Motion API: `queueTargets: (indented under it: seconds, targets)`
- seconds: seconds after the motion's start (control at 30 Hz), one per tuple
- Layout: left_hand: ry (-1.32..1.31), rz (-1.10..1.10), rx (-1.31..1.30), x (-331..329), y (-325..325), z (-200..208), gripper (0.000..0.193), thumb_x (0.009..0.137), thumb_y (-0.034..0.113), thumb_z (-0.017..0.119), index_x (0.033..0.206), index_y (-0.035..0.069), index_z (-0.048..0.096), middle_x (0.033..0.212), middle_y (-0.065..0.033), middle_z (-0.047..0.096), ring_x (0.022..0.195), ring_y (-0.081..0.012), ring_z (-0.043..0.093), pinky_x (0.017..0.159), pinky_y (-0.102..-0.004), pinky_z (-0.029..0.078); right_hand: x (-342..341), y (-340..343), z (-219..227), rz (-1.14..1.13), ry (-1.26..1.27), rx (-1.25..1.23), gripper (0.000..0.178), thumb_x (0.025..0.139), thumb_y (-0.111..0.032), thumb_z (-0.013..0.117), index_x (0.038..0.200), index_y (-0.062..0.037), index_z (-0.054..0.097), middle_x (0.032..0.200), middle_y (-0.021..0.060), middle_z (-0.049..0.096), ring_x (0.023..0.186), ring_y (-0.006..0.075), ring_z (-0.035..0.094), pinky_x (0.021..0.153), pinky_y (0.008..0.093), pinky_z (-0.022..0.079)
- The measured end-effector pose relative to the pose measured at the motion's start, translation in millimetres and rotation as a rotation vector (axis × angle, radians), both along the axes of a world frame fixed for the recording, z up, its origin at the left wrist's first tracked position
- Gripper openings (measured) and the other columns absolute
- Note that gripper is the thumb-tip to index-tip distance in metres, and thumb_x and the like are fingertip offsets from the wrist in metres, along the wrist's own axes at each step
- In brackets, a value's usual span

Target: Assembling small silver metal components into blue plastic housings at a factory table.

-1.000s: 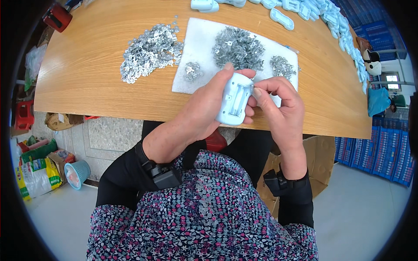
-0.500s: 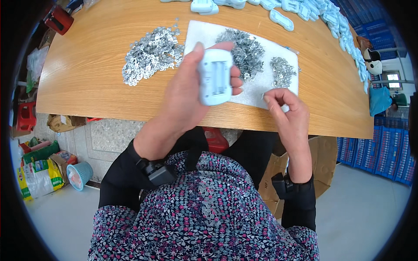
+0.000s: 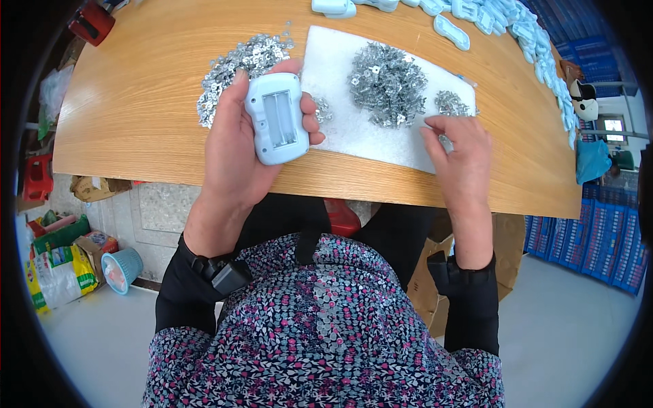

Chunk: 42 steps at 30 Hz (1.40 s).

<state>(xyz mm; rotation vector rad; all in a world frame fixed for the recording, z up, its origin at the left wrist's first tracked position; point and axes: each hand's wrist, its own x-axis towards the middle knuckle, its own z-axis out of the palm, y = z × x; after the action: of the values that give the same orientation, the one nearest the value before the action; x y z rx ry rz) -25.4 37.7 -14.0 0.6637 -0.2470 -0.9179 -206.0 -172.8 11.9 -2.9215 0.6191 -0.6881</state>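
My left hand [image 3: 235,146] is wrapped round a light blue plastic casing [image 3: 291,151], its oblong battery compartment facing up. The casing is above the table's near edge, and one end of the compartment shows metal contacts. Over the near right part of a white foam sheet [image 3: 333,54], my right hand [image 3: 464,153] has thumb and forefinger drawn together. Whatever is between those fingertips is too small to make out. Just beyond them lies a small heap of metal pieces [image 3: 450,103]. A larger heap of metal contact springs [image 3: 388,85] sits mid-sheet.
A pile of flat metal tabs [image 3: 253,58] lies on the wooden table [image 3: 143,88], left of the sheet. Many blue casings [image 3: 484,19] line the far and right edges. A cardboard box [image 3: 507,255] stands below the table at right; a red stool [image 3: 342,217] is underneath.
My left hand has moved left with the casing, uncovering the sheet's left part. My right hand has shifted slightly up and right, closer to the small heap of metal pieces.
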Motion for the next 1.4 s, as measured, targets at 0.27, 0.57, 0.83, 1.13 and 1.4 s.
queueTargets:
  seconds: [0.27,0.57,0.83,1.13,1.4]
  targets:
    - [0.106,-0.148,-0.005,-15,-9,-4,0.061,0.107,0.047,0.025,0.141,0.002,0.048,0.098,-0.0125,0.066,0.086,-0.0219,0.067,0.078,-0.0383,0.057,10,7,2,0.017,-0.067,0.206,0.007,0.08,-0.011,0.074,0.086,-0.0106,0.072,0.079,0.002,0.067,0.083,0.0201,0.06,0.08,0.0356,0.042]
    - [-0.088,-0.196,0.167,-42,-27,11,0.053,0.089,0.007,0.068,0.14,0.006,0.051,0.103,-0.0033,0.065,0.091,-0.0116,0.063,0.078,-0.0282,0.053,14,49,16,0.175,-0.257,0.684,0.009,0.079,-0.008,0.075,0.086,-0.0061,0.07,0.083,0.0046,0.069,0.082,0.0221,0.061,0.083,0.0337,0.045]
    - [-0.17,-0.21,0.195,-42,-25,9,0.05,0.088,0.004,0.067,0.137,0.007,0.055,0.103,-0.001,0.064,0.093,-0.0089,0.061,0.077,-0.0264,0.052,14,54,9,0.177,-0.251,0.442,0.011,0.078,-0.007,0.076,0.086,-0.008,0.07,0.082,0.0041,0.069,0.08,0.0245,0.06,0.078,0.0349,0.043]
    - [-0.249,-0.176,0.278,-41,-26,5,0.047,0.089,0.007,0.066,0.135,0.009,0.057,0.099,0.0011,0.063,0.09,-0.0072,0.06,0.076,-0.0246,0.05,10,52,7,0.191,-0.242,0.601,0.01,0.082,-0.007,0.073,0.091,-0.0043,0.07,0.087,0.0071,0.07,0.081,0.0239,0.062,0.079,0.0344,0.047]
    - [-0.3,-0.211,0.271,-42,-24,6,0.047,0.091,0.008,0.063,0.137,0.008,0.055,0.101,-0.0008,0.063,0.088,-0.0095,0.063,0.076,-0.0262,0.054,6,48,13,0.156,-0.135,1.148,0.009,0.092,-0.008,0.066,0.097,-0.0021,0.067,0.09,0.0044,0.069,0.086,0.0112,0.06,0.079,0.0275,0.049]
